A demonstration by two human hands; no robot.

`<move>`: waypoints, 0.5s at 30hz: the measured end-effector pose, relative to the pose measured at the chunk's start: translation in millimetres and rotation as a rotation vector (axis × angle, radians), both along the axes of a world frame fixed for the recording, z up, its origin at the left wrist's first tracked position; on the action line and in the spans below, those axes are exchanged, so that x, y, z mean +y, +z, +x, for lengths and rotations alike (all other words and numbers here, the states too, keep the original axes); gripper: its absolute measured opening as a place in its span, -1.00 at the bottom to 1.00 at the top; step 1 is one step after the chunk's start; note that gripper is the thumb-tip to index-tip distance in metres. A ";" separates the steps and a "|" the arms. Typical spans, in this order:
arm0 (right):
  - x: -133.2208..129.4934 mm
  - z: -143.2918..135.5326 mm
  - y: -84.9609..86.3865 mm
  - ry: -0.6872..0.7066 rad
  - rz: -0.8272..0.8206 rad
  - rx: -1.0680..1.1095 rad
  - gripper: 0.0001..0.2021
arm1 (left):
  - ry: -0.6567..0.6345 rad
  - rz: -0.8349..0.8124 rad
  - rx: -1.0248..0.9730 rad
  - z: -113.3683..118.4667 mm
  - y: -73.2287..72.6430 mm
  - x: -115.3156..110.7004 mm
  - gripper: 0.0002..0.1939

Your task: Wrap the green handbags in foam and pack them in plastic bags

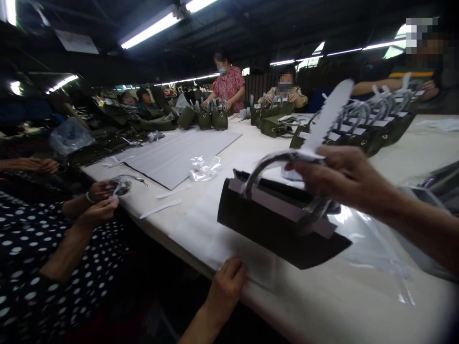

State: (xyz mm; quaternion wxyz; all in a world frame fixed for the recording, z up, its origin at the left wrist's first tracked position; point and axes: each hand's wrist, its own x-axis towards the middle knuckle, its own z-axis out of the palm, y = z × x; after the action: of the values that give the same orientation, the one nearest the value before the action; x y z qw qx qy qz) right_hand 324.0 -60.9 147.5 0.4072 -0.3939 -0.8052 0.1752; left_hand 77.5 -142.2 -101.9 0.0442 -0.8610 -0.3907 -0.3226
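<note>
Right hand [340, 173] clamped on handle [264, 161]: level the tilted bag [265, 220] below it; left hand [226, 283] by white sheet [195, 229], grip unclear.

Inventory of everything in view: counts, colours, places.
Table: 1, white, centre
Held handbag: 1, dark green, over table
Jagged strip: 1, white, above held handbag
Other handbags: many, dark green, across table
Large sheet: 1, pale, table's left
Loose strips: 2+, white, table's left edge
Plastic: several, clear, on table
Co-workers: 4+, varied clothing, around table
Lights: several, white, overhead
Right hand: 1, bare, gripping held handbag
Left hand: 1, bare, table's near edge
</note>
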 end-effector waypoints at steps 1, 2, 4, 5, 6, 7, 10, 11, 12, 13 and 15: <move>4.2 -9.9 -8.0 0.056 -0.031 -0.055 -0.62 | 0.007 -0.016 -0.004 -0.3 -1.4 0.0 -0.77; 8.6 -17.7 -15.3 0.097 -0.061 -0.095 -0.62 | 0.013 -0.029 -0.007 -0.6 -1.8 -0.1 -0.76; 16.7 -27.0 -26.0 0.129 -0.093 -0.137 -0.62 | 0.023 -0.051 -0.012 -0.8 -1.4 -0.4 -0.76; 19.7 -29.0 -29.1 0.125 -0.098 -0.143 -0.62 | 0.024 -0.061 -0.013 -1.0 -1.2 -0.6 -0.76; 21.9 -29.7 -30.8 0.119 -0.097 -0.144 -0.62 | 0.022 -0.070 -0.016 -1.1 -1.1 -0.9 -0.76; 23.2 -29.6 -31.5 0.116 -0.089 -0.146 -0.62 | 0.020 -0.077 -0.019 -1.3 -1.4 -1.0 -0.76; 24.6 -28.6 -31.4 0.099 -0.035 -0.145 -0.62 | 0.010 -0.091 -0.036 -1.9 -3.2 -0.7 -0.76; 24.9 -29.2 -31.6 0.086 -0.017 -0.141 -0.62 | 0.009 -0.095 -0.041 -2.1 -3.9 -0.4 -0.76; 25.5 -30.5 -32.0 0.075 0.000 -0.136 -0.62 | 0.009 -0.098 -0.047 -2.1 -4.4 -0.1 -0.75; 26.3 -32.7 -32.7 0.068 0.015 -0.129 -0.61 | 0.011 -0.102 -0.052 -2.0 -4.9 0.2 -0.75; 28.3 -38.9 -33.9 0.066 0.037 -0.107 -0.61 | 0.016 -0.111 -0.059 -1.7 -5.0 0.6 -0.75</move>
State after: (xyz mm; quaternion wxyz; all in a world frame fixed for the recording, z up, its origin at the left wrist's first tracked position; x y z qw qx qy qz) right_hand 285.1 -32.6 113.6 0.3647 -0.3683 -0.8415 0.1525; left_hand 75.7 -141.6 -106.9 -0.0126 -0.8491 -0.4162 -0.3250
